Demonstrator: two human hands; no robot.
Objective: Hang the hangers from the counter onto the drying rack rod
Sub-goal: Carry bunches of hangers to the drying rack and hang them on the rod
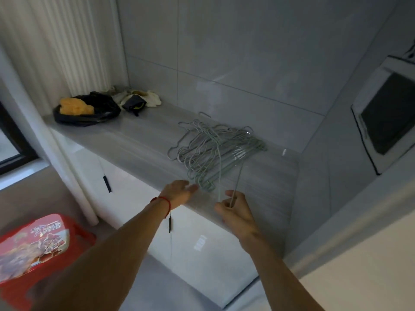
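Pinching a thin wire end, the right hand (235, 209) has its fingers (221, 208) curled round one strand rising from the heap of grey-green wire hangers (211, 151); the left hand (179, 191), fingers straight and apart, reaches at the heap's near edge. Heap lies on the grey bench (139, 140), well apart from a black bag (94, 111). Judged light, springy, hooks interlocked: likely to snag. Best taken by the hooks, few at once. Rack rod not visible.

Dim, bluish light from the left; soft motion blur, wide-angle bending at the edges.
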